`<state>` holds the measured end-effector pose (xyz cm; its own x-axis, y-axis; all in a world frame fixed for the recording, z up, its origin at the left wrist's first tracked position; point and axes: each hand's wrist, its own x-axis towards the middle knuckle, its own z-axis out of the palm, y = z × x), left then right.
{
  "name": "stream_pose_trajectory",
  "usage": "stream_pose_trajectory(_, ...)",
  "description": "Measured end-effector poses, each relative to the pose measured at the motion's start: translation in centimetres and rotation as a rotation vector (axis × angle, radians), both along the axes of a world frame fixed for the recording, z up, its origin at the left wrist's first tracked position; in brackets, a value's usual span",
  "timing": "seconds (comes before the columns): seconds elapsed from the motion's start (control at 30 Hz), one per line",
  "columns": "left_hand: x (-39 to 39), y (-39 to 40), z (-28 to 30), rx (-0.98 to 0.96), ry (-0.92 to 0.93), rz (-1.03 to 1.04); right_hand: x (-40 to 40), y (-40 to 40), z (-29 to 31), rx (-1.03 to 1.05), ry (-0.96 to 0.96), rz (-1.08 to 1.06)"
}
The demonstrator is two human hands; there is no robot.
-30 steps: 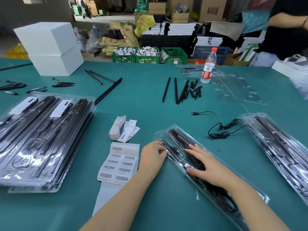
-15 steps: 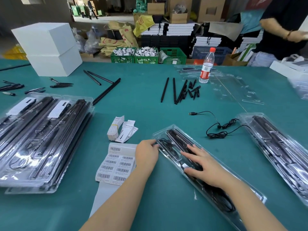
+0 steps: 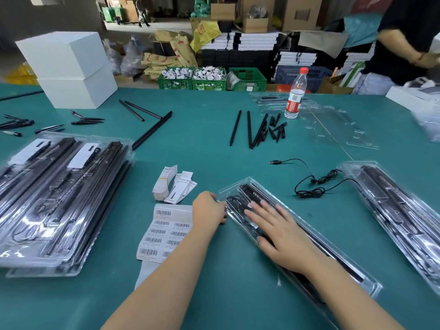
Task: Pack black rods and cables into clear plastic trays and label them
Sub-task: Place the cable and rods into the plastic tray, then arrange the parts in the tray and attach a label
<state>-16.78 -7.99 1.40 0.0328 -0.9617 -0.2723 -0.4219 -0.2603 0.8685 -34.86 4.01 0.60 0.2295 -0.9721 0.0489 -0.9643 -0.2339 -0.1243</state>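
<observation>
Both hands on a clear plastic tray (image 3: 316, 236), lower centre of the frame.
Right hand (image 3: 283, 236) presses flat, grip wide; left hand (image 3: 209, 208) grip curls round the tray's edge.

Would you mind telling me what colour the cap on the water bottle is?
Red, on the water bottle; the head view shows it clearly.

Clear tray (image 3: 333, 244) with black rods and cable inside lies diagonally on green table (image 3: 202, 148). Right hand (image 3: 283, 234) flat on tray lid, fingers spread straight. Left hand (image 3: 208, 208) at tray's near-left end, fingers curled over its rim. Barcode label sheet (image 3: 164, 232) just left of tray. Loose cable (image 3: 312, 182) beyond tray. Stacked filled trays (image 3: 59, 198) far left of it; another filled tray (image 3: 400, 210) to right.
</observation>
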Motion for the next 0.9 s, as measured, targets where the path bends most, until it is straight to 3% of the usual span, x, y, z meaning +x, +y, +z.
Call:
stream_pose_trajectory(0.2,-0.6,-0.3,0.7,0.058,0.14,-0.071,1.6,-0.4,-0.7,0.036,0.088,-0.055)
stream_pose_trajectory(0.5,-1.2,-0.7,1.2,0.07,-0.016,-0.205,4.0,-1.0,-1.4,0.079,0.106,-0.185)
stream_pose_trajectory(0.6,-0.9,-1.7,2.1,-0.084,-0.355,-0.321,4.6,-1.3,-1.6,0.047,0.074,-0.227)
stream_pose_trajectory(0.73,2.0,-4.1,3.6,-0.331,-0.797,-0.315,4.6,-1.4,-1.9,0.04,0.045,-0.234)
stream_pose_trajectory(0.9,6.1,-6.5,4.2,-0.232,-1.007,-0.26,4.4,-1.4,-1.9,0.04,0.002,-0.233)
